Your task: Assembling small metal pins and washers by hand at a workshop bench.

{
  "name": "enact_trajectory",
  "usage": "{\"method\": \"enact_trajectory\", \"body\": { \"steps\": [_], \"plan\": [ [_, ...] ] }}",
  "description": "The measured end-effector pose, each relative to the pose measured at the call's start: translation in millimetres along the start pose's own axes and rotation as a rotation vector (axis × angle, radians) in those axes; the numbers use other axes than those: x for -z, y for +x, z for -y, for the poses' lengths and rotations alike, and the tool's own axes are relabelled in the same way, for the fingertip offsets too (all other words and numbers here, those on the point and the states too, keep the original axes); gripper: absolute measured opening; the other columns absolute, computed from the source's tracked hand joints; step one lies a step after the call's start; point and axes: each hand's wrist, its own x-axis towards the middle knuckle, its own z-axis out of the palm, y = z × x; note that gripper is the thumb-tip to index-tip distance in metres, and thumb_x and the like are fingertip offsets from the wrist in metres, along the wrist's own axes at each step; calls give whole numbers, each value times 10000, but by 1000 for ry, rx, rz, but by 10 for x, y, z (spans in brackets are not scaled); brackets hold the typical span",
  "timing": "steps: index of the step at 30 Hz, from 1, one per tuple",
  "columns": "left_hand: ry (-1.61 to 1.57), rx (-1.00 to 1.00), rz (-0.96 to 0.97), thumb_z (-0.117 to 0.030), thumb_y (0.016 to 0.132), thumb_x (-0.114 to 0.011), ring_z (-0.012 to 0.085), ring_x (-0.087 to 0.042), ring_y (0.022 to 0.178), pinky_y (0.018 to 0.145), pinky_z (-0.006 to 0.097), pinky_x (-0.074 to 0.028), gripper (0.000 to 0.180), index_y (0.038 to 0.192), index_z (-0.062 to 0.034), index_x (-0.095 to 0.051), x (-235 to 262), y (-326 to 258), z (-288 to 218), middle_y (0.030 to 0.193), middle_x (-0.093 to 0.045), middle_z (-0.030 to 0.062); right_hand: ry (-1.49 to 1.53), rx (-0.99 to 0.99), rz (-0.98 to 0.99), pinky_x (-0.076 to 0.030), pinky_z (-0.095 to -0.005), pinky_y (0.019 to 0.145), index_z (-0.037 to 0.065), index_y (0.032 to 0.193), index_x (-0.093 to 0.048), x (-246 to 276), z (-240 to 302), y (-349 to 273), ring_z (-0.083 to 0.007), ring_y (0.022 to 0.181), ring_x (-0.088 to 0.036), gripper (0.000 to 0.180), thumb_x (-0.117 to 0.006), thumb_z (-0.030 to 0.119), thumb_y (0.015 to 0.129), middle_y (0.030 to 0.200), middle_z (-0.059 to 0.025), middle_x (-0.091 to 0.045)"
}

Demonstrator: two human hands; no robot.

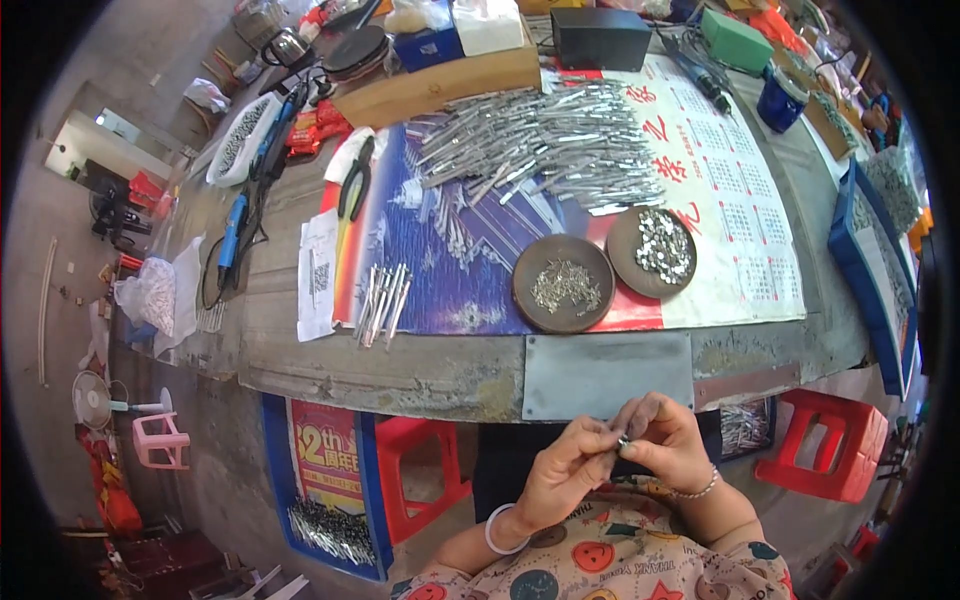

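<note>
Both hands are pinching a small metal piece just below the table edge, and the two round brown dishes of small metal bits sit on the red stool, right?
Not quite. In the head view, the two round brown dishes sit on the table, on the printed poster, not on the red stool. Left hand and right hand do pinch the small metal piece.

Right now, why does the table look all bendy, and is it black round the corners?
In the head view the fisheye lens bows the table edge and leaves black corners; daylight is even; the tiny part between left hand and right hand is too small to make out.
</note>
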Motion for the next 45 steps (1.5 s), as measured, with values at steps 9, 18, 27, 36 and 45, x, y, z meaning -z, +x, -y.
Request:
{"method": "enact_trajectory", "body": {
  "steps": [9, 18, 27, 36, 45],
  "plan": [
    [248, -179, -33, 47, 903, -515, 94, -494, 781, 652, 197, -423, 262, 1156, -19, -542, -118, 25, -95, 1025, -441, 70, 206, -45, 48, -454, -278, 739, 7, 824, -554, -87, 89, 86, -169, 821, -547, 158, -701, -14, 770, 865, -86, -573],
    [532, -365, -230, 75, 897, -501, 95, -500, 791, 674, 195, -438, 280, 1167, 2, -516, -213, 47, 34, 1054, -449, 96, -336, 350, -258, -479, -268, 667, -34, 845, -583, -249, -84, 31, -172, 741, -594, 157, -703, 52, 794, 815, -108, -623],
    [563, -394, -282, 82, 888, -513, 81, -509, 737, 597, 185, -439, 289, 1164, -3, -527, -269, 45, 55, 1056, -463, 102, -433, 375, -258, -496, -278, 671, -36, 821, -603, -250, -10, 2, -191, 733, -619, 126, -700, 36, 789, 809, -110, -643],
    [473, -359, -339, 70, 857, -579, 156, -525, 866, 708, 219, -438, 246, 1093, 3, -586, -295, 30, 71, 992, -524, 118, -716, 495, -250, -476, -279, 593, -10, 780, -557, -251, 5, 2, -214, 660, -607, 151, -700, 33, 763, 756, -115, -626],
    [477, -342, -295, 78, 850, -582, 153, -519, 875, 718, 204, -421, 233, 1074, 16, -595, -339, 60, 15, 985, -522, 114, -967, 592, -255, -426, -327, 502, 15, 706, -507, -200, -35, 33, -277, 549, -533, 188, -610, 112, 830, 652, -114, -540]
  ]
}}
